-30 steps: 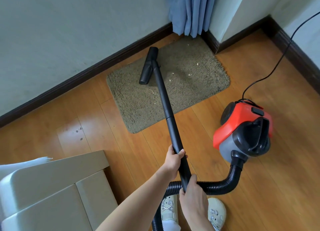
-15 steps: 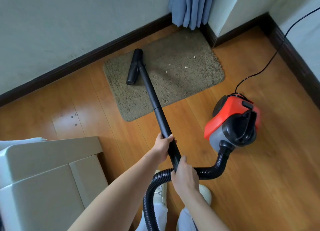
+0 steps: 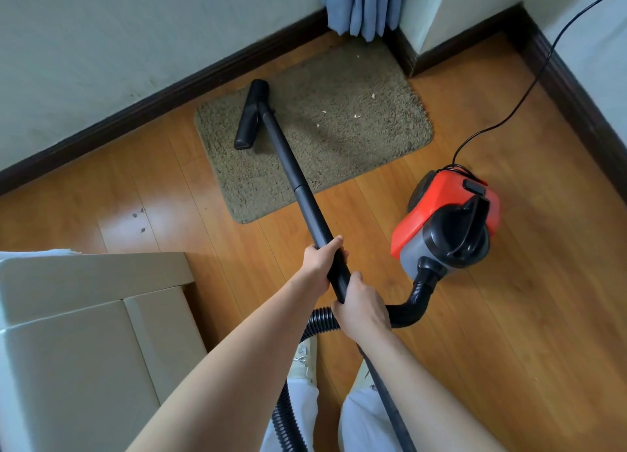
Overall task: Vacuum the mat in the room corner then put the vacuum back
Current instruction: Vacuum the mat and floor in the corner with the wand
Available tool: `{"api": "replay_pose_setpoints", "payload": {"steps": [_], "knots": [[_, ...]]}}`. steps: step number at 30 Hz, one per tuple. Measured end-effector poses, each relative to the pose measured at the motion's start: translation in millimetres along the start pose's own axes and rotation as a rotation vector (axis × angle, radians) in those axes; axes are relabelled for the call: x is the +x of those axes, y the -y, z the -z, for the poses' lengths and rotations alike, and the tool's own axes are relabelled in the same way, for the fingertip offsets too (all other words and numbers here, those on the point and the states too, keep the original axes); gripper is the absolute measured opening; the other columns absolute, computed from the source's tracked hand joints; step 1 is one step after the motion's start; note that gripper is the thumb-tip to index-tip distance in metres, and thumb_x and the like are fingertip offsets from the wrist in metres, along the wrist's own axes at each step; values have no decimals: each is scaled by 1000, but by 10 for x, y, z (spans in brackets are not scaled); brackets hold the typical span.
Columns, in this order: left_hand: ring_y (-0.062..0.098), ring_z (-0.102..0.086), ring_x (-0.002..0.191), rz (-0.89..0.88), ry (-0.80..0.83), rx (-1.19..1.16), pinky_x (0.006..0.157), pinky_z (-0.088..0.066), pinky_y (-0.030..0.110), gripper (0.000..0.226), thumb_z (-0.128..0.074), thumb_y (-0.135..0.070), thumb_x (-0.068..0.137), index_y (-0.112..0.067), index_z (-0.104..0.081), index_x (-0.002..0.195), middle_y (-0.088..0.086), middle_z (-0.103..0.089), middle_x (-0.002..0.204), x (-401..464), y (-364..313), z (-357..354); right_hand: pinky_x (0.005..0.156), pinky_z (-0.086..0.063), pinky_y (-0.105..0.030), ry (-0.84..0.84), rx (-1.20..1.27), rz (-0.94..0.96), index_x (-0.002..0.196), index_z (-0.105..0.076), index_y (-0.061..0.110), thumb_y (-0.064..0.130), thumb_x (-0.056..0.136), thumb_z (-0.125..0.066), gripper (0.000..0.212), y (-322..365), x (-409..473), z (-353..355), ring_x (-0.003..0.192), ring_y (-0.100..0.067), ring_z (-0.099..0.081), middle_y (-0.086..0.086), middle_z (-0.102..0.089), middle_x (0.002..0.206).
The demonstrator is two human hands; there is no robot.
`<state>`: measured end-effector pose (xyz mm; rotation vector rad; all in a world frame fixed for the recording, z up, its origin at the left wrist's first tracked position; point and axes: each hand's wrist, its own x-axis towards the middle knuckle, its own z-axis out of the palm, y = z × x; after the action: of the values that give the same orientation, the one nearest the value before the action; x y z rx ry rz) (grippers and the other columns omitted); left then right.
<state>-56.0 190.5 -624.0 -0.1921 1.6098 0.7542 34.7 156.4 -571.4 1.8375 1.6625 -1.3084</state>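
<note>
A brown shaggy mat lies on the wood floor in the room corner, with a few pale scraps on its right half. The black floor nozzle rests on the mat's left part. Both hands hold the black wand: my left hand grips higher up, my right hand grips the lower end where the ribbed hose joins. The hose curves right to the red and grey vacuum body, which stands on the floor right of the mat.
A black power cord runs from the vacuum up the right wall. A blue curtain hangs behind the mat. Dark baseboards line the walls. A beige box-like piece of furniture stands at the lower left. My shoes and trousers are below.
The nozzle has slid left and toward me across the mat. Both hands stay on the wand, and the view has shifted a little.
</note>
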Motion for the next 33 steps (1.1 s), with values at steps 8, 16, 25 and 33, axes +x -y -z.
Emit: {"api": "replay_pose_setpoints", "payload": {"steps": [8, 16, 25, 33], "knots": [[16, -49, 50, 26, -85, -15, 48, -44, 25, 11, -57, -9, 87, -6, -47, 85, 7, -52, 64, -61, 201, -221, 55, -47, -28, -45, -139, 56, 110, -39, 12, 14, 92, -54, 23, -269, -38, 16, 70, -20, -59, -7, -67, 92], [17, -47, 51, 73, -91, 1, 51, -43, 26, 13, -53, -6, 86, -10, -43, 78, 8, -51, 64, -153, 381, -500, 58, -46, -28, -78, -150, 62, 104, -39, 13, 15, 92, -55, 20, -590, -115, 98, 82, -24, -67, -7, -69, 91], [18, -49, 54, 115, -39, 61, 56, -44, 28, 13, -56, -8, 85, -8, -46, 77, 8, -53, 64, -332, 652, -1011, 51, -40, -25, -134, -95, -2, 97, -37, 15, 14, 92, -53, 17, -1098, -247, 325, 76, -22, -66, -7, -68, 90], [19, -50, 50, 104, -11, 113, 55, -46, 28, 14, -56, -9, 85, -10, -43, 78, 7, -54, 59, -504, 883, -1375, 39, -25, -19, -163, -104, -46, 123, -40, 11, 14, 94, -48, 31, -1474, -376, 494, 72, -19, -63, -7, -70, 95]]}}
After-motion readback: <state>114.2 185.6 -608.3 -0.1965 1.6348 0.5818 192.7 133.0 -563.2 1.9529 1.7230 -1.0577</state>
